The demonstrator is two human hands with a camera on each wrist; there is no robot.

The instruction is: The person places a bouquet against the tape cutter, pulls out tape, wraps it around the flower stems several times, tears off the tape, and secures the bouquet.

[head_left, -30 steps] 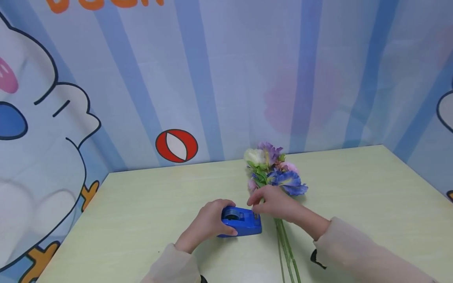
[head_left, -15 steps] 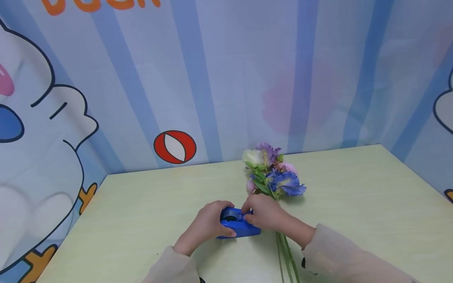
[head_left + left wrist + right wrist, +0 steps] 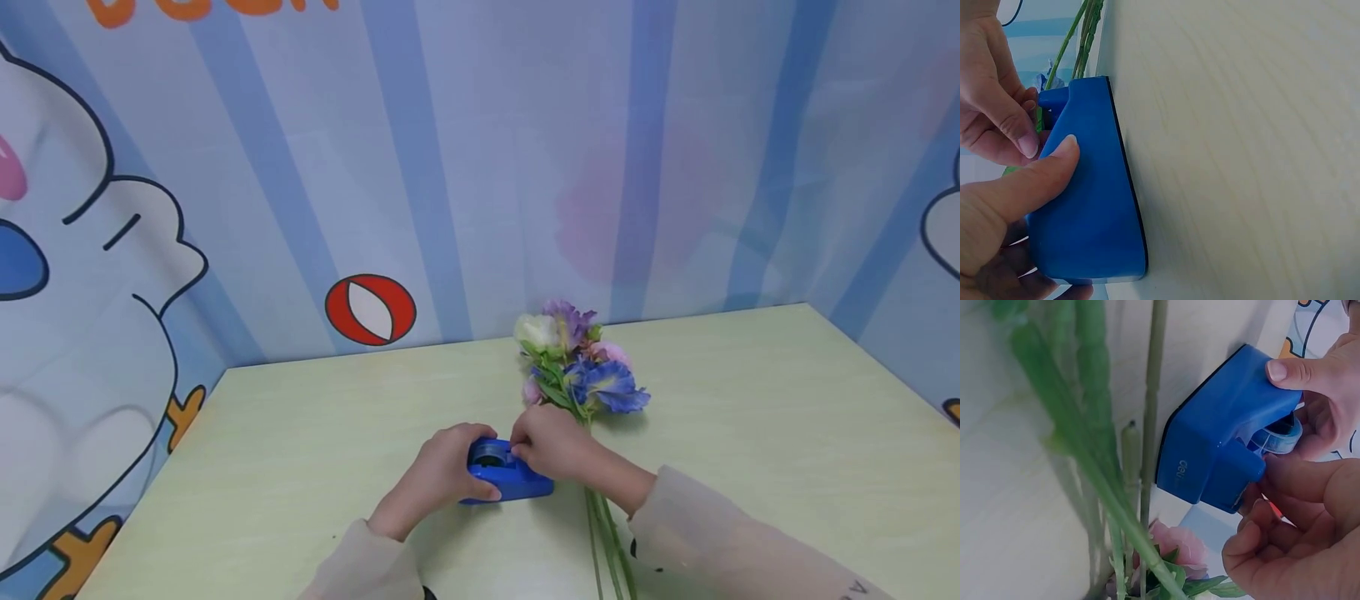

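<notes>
A blue tape dispenser (image 3: 521,485) sits on the table. My left hand (image 3: 441,468) grips its rear end, the thumb along one side and the fingers round the other. Inside it is a roll of clear tape (image 3: 1284,439). My right hand (image 3: 557,442) is over the dispenser's front, fingers curled, thumb and forefinger pinching at the tape between roll and cutter; the strip itself is mostly hidden by the fingers. Just right of the dispenser lies a bunch of flowers (image 3: 609,385) in blue, purple, white and pink, its green stems (image 3: 613,546) passing under the right wrist.
The pale table (image 3: 337,450) ends at a printed blue striped backdrop (image 3: 510,167) at the back and sides. In the right wrist view the green stems (image 3: 1094,425) cross close in front of the camera.
My right hand has moved a little left from the dispenser's front tip toward the tape roll, and its fingers have drawn in. The left hand and the flowers stay put.
</notes>
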